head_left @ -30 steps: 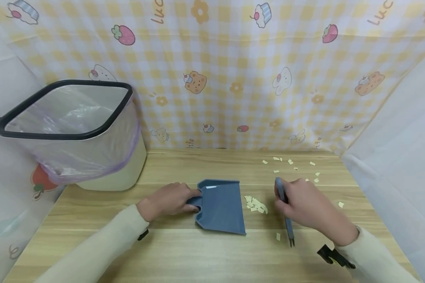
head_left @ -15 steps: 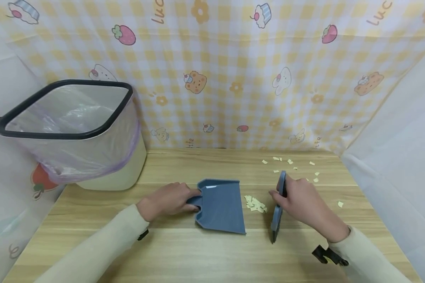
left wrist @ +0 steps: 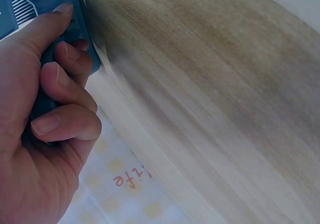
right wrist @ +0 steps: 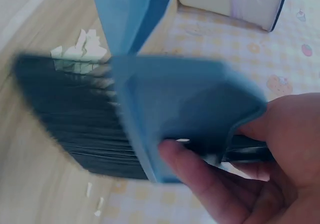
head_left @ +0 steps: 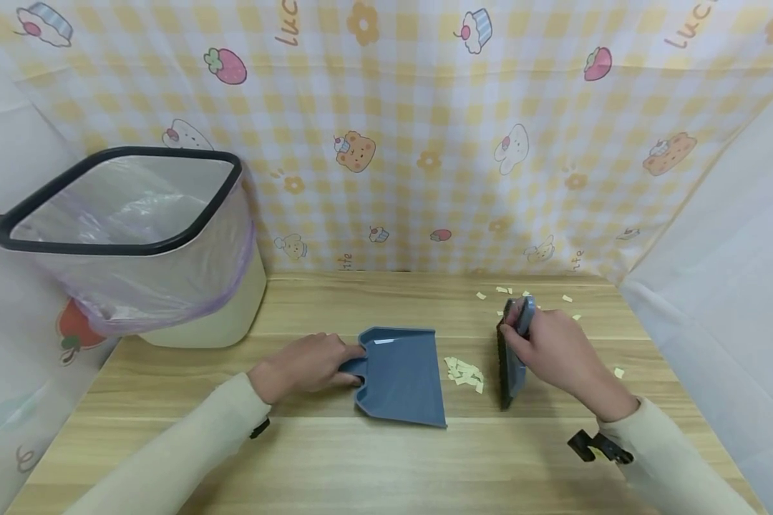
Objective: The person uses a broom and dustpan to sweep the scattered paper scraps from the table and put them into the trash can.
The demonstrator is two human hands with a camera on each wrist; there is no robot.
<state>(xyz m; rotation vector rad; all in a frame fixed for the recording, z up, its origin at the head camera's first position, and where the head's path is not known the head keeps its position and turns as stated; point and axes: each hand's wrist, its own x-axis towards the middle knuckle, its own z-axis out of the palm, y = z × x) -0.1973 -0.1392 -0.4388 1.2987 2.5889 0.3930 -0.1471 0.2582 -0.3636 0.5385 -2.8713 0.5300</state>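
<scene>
Head view: a blue-grey plastic dustpan [head_left: 402,378] is gripped by the left hand [head_left: 309,363] so it faces pale-yellow paper scraps [head_left: 464,373] on the counter [head_left: 386,465]; right of them, a black-bristled blue brush [head_left: 515,375] is grasped by the right hand [head_left: 557,352].

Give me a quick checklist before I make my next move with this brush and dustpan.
1. Dustpan held by the left hand: ok.
2. Dustpan's open edge facing the pile of scraps: ok.
3. Brush gripped in the right hand, across the pile from the dustpan: ok.
4. Bristles touching the table: cannot tell.
5. Stray scraps gathered into the pile: not ok, several lie apart from it.
6. Bin open and lined with a bag: ok.
</scene>
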